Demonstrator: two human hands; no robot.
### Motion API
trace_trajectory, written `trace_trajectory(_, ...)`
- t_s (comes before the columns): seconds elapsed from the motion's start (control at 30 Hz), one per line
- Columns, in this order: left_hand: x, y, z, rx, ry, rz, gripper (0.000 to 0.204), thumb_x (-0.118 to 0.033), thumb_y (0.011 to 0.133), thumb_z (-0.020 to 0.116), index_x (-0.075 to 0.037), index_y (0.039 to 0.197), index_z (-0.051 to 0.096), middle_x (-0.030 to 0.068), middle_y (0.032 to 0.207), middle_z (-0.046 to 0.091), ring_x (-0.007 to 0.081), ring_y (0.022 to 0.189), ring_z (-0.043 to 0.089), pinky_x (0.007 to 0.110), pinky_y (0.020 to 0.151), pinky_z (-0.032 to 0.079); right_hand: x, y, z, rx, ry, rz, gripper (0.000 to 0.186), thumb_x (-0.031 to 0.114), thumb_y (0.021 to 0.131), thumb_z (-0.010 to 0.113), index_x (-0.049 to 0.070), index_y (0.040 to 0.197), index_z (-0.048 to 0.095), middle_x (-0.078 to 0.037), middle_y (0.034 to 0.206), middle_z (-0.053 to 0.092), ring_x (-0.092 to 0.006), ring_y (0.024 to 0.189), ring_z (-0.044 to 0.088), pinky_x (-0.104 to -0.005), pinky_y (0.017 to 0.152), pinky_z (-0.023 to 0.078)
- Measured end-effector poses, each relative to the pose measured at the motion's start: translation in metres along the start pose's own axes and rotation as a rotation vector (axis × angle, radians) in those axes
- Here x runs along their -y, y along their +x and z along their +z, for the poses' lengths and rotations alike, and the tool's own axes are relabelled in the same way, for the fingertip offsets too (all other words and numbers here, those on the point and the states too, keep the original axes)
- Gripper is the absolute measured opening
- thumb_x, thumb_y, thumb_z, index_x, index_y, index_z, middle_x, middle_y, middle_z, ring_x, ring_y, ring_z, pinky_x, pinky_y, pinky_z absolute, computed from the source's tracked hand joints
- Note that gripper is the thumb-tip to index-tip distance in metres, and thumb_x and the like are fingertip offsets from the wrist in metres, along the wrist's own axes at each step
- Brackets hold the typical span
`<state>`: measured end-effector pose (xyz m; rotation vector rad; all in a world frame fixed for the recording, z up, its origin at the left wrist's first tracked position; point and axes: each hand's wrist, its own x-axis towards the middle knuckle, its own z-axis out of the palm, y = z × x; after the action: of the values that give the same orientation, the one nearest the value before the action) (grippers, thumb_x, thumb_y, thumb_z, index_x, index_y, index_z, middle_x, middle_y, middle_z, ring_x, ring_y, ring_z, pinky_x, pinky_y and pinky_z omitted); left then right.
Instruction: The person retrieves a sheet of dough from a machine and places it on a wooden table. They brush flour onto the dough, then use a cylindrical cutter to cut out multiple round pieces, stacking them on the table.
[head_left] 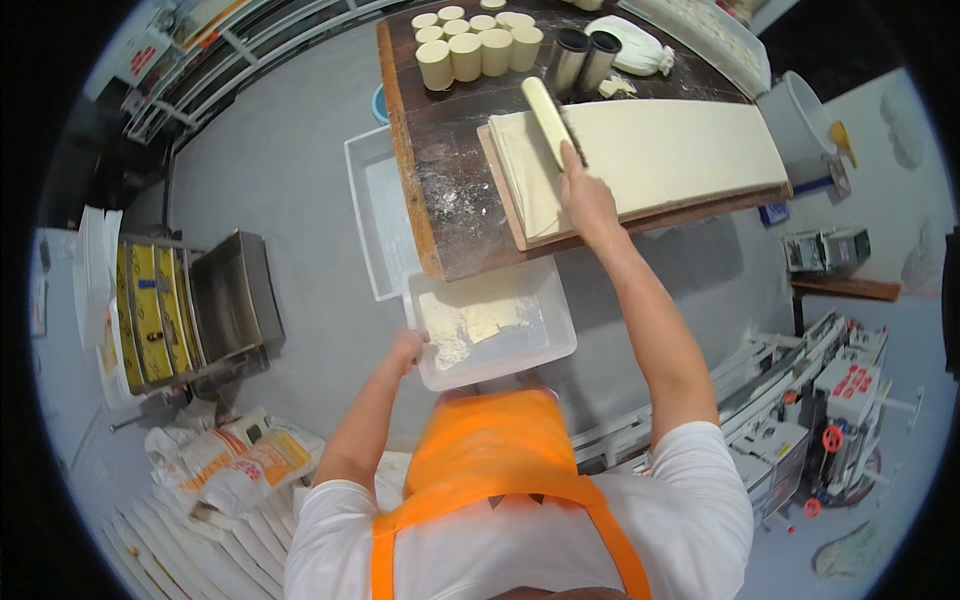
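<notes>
My right hand (585,200) grips a pale-handled brush (543,115) with dark bristles over the left end of a long, layered sheet of cream dough (680,150), which lies on a wooden board (510,210) on the dark table. My left hand (408,348) is closed on the left rim of a white plastic tub (552,335), held below the table's front edge, with flour and a pale flat piece (483,322) inside.
The floury table (445,165) also bears several cream cylinders (465,55), two metal tubes (570,60), a white bag (630,45) and a long tray (715,30). Another tub (375,160) is beside it. Metal racks (225,300), sacks (240,460) and machinery (830,410) surround me.
</notes>
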<state>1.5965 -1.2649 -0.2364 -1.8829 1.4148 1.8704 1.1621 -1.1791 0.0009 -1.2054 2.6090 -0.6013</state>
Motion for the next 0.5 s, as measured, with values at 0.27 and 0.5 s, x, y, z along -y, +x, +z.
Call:
trace_trajectory(0.27, -0.008, -0.024, 0.024, 0.052, -0.079, -0.03, 0.037, -0.006, 0.09, 0.069, -0.006, 0.126, 0.063, 0.0127, 0.097, 0.069, 0.0268, 0.078, 0.068, 0.046, 0.056, 0.052, 0.053, -0.052, 0.007, 0.578, -0.097, -0.367, 0.063, 0.012, 0.106, 0.053, 0.014, 0.166, 0.036, -0.032, 0.101, 0.075, -0.0498, 0.094, 0.076, -0.0602, 0.083, 0.059)
trace_trajectory(0.5, -0.003, -0.027, 0.047, 0.064, -0.109, 0.034, 0.046, -0.005, 0.091, 0.068, -0.007, 0.136, 0.06, 0.0132, 0.106, 0.07, 0.0292, 0.086, 0.072, 0.048, 0.062, 0.058, 0.082, 0.099, 0.117, 0.205, 0.113, -0.014, 0.074, 0.007, 0.099, 0.052, 0.0, 0.169, 0.029, -0.035, 0.106, 0.074, -0.0498, 0.094, 0.074, -0.0556, 0.083, 0.06)
